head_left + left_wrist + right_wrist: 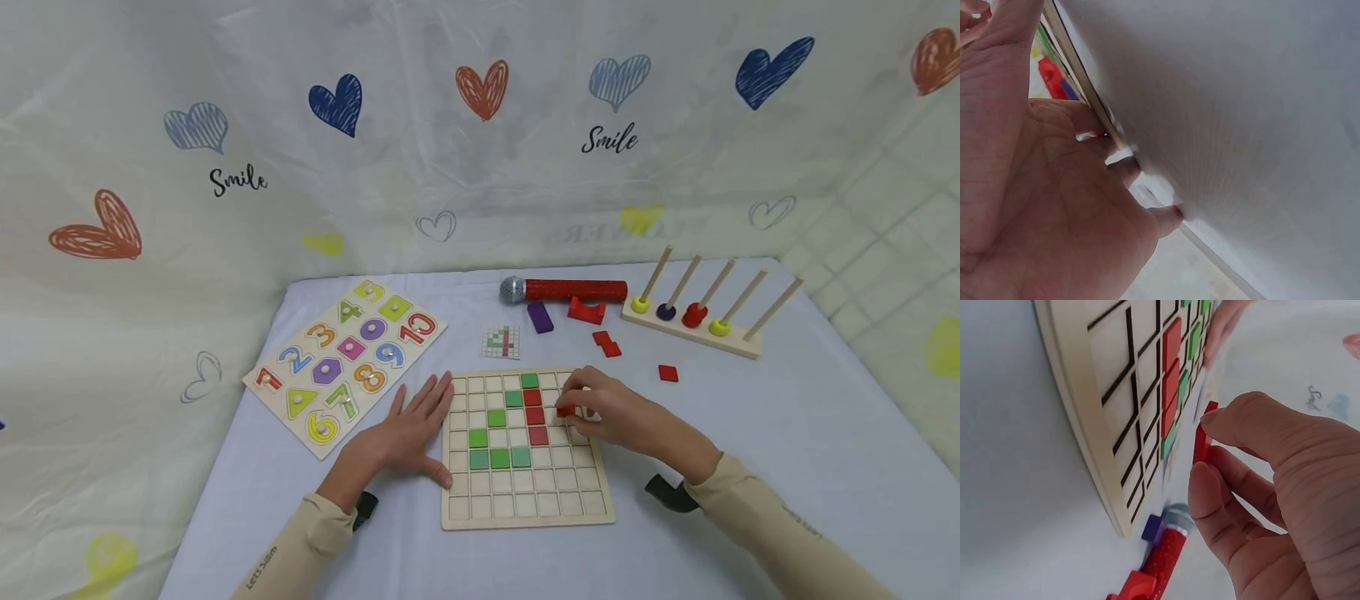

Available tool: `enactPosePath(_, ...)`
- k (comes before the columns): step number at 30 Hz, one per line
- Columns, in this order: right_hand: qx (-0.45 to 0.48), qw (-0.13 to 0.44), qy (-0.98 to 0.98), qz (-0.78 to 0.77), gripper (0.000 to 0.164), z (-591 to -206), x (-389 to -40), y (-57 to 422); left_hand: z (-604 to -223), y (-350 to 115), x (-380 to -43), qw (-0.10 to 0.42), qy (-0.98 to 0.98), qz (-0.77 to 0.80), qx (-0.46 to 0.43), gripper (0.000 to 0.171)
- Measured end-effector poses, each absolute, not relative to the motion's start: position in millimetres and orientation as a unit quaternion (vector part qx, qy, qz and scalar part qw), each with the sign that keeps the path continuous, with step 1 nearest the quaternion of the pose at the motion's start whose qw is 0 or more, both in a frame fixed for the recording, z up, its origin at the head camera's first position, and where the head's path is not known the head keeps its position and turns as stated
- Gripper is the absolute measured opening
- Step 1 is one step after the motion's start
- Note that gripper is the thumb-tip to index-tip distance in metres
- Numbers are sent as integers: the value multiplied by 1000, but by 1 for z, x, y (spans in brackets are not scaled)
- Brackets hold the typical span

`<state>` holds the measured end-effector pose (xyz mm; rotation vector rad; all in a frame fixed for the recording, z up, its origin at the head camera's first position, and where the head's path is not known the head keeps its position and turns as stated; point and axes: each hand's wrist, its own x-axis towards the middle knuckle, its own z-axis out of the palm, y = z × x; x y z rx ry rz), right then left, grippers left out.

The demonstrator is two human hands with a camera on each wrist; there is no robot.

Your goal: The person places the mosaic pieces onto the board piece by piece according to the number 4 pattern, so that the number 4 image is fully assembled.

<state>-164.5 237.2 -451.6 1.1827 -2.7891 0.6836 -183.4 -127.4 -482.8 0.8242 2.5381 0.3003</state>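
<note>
My right hand (609,407) pinches a red square tile (1204,434) between thumb and fingers, above the right side of the wooden grid board (525,505). Along the board's left edge rests my left hand (408,435), its fingers straight and spread. Green tiles (497,417) form a diagonal and a short row on the grid. Three red tiles (534,415) stand in one column beneath a green one. Behind the board lies a small pattern card (500,342) with a similar green and red design. In the left wrist view, the left palm (1066,206) hides much of the board.
Loose red tiles (668,373) lie to the right. A red microphone (576,290), a purple block (540,317) and a red arched block (587,311) sit at the back. A peg stand (690,327) is back right, a number puzzle (300,429) at left.
</note>
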Motion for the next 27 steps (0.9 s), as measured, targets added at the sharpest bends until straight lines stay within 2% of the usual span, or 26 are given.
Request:
enactPosePath(14,468,65,-853,223,28,-471,-139,211,-485,-127,-184,227,921,107,299,141)
enactPosePath(27,470,37,-855,216,20,-480,-134,204,-482,-127,-183,230,921,108,297,140)
